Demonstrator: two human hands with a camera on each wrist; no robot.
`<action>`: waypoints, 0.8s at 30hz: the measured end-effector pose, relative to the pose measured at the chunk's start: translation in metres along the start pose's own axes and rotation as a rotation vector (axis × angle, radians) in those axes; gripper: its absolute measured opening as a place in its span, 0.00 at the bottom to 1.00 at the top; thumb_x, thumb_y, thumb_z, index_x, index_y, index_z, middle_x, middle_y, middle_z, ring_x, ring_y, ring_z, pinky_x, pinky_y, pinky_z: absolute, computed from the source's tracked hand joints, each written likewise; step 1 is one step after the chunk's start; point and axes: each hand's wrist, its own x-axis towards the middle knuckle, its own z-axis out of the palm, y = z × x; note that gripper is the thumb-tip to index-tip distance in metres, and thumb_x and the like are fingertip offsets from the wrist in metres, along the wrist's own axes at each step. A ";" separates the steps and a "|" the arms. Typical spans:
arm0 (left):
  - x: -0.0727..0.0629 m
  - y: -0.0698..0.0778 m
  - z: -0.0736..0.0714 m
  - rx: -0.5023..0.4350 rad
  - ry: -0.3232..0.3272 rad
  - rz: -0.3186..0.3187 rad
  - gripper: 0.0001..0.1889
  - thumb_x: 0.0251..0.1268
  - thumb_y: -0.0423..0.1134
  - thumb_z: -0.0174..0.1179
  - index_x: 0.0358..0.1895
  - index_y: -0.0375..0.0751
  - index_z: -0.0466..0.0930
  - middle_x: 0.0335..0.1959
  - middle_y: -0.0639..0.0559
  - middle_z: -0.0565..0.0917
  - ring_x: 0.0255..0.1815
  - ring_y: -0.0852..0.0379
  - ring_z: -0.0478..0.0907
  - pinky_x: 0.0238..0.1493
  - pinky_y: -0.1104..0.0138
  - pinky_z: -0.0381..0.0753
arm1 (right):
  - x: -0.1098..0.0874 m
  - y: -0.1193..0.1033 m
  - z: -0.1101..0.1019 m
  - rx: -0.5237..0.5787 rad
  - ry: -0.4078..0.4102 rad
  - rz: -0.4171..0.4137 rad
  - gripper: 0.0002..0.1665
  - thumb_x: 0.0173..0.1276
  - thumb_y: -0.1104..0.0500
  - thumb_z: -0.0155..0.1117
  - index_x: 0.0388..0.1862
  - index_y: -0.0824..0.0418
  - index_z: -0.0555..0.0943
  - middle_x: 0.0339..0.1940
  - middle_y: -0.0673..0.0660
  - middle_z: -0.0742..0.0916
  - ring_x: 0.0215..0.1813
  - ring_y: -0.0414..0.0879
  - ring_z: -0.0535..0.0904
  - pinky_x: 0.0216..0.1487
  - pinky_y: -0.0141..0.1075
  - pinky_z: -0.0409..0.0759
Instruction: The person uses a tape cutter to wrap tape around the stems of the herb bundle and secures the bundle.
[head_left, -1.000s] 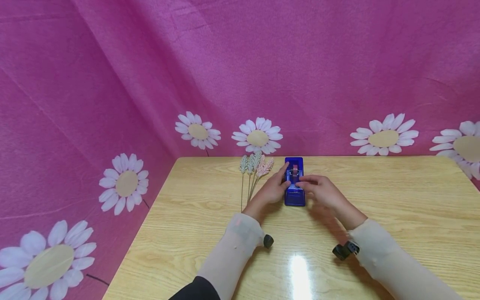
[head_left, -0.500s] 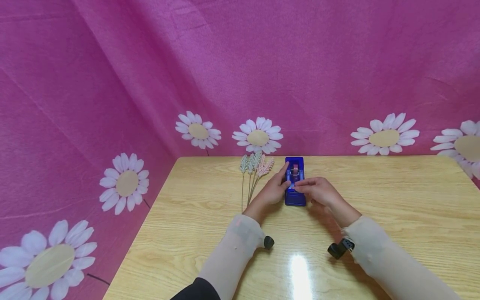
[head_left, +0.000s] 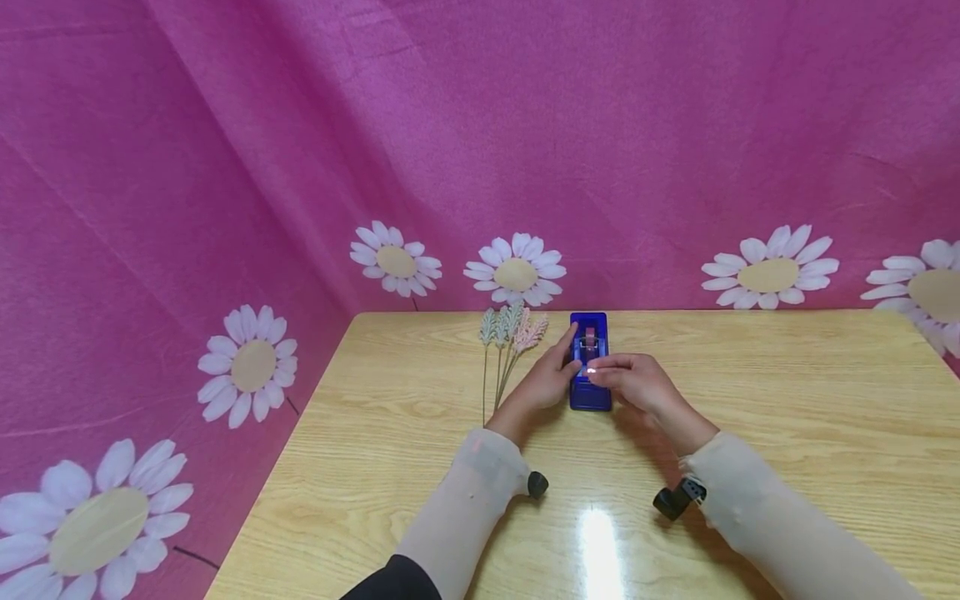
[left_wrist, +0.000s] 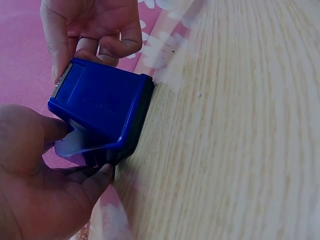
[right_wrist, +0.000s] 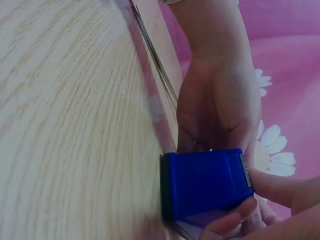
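Left wrist: serrated, glossy tape dispenser (left_wrist: 102,102)

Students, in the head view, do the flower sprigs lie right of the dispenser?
No, the flower sprigs lie to the left of the blue tape dispenser.

The tape dispenser (head_left: 591,397) is blue, the table (head_left: 352,458) pale wood-grained, and the cloth (head_left: 562,125) magenta with white, yellow-centred daisies (head_left: 515,273).
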 end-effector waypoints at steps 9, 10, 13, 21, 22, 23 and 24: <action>0.000 0.000 0.001 0.024 0.002 -0.010 0.35 0.85 0.36 0.45 0.85 0.58 0.41 0.80 0.40 0.63 0.79 0.49 0.63 0.78 0.58 0.60 | -0.002 -0.001 0.003 0.089 0.000 0.012 0.25 0.73 0.62 0.68 0.62 0.76 0.78 0.42 0.52 0.89 0.41 0.37 0.82 0.45 0.36 0.83; 0.000 0.000 0.001 0.027 0.003 -0.009 0.35 0.85 0.36 0.45 0.85 0.58 0.42 0.80 0.40 0.64 0.78 0.49 0.63 0.78 0.58 0.60 | -0.002 -0.001 0.003 0.091 0.005 0.017 0.25 0.72 0.61 0.69 0.62 0.75 0.78 0.40 0.50 0.89 0.39 0.37 0.81 0.43 0.35 0.83; 0.000 0.000 0.000 0.029 0.006 0.004 0.34 0.85 0.35 0.45 0.85 0.55 0.42 0.79 0.39 0.65 0.78 0.48 0.64 0.78 0.58 0.60 | -0.001 -0.001 0.003 0.075 0.021 0.021 0.25 0.72 0.60 0.70 0.62 0.74 0.79 0.35 0.46 0.88 0.35 0.37 0.79 0.37 0.34 0.80; 0.000 0.000 0.000 0.040 0.007 0.023 0.34 0.84 0.34 0.44 0.85 0.52 0.43 0.80 0.38 0.63 0.79 0.48 0.62 0.79 0.59 0.58 | 0.000 0.001 0.001 0.111 0.027 0.074 0.23 0.73 0.58 0.69 0.61 0.70 0.80 0.37 0.47 0.88 0.34 0.38 0.80 0.37 0.32 0.81; 0.000 0.000 0.000 0.038 0.006 0.019 0.34 0.85 0.34 0.44 0.85 0.53 0.43 0.80 0.38 0.62 0.80 0.48 0.61 0.79 0.59 0.57 | 0.000 0.001 0.001 0.121 0.028 0.081 0.23 0.74 0.57 0.69 0.61 0.70 0.81 0.37 0.47 0.88 0.33 0.38 0.80 0.37 0.32 0.81; 0.000 0.000 0.000 0.041 0.006 0.013 0.34 0.85 0.35 0.44 0.85 0.54 0.43 0.81 0.39 0.61 0.80 0.48 0.60 0.79 0.59 0.57 | 0.000 0.000 0.001 0.128 0.026 0.087 0.23 0.75 0.57 0.68 0.61 0.70 0.81 0.38 0.47 0.88 0.33 0.38 0.80 0.36 0.32 0.82; 0.000 0.000 0.001 0.039 0.007 0.012 0.34 0.85 0.35 0.44 0.85 0.54 0.43 0.81 0.39 0.61 0.80 0.48 0.60 0.80 0.59 0.57 | 0.000 0.000 0.000 0.138 0.027 0.093 0.22 0.75 0.57 0.67 0.61 0.69 0.81 0.37 0.47 0.88 0.32 0.38 0.80 0.36 0.31 0.82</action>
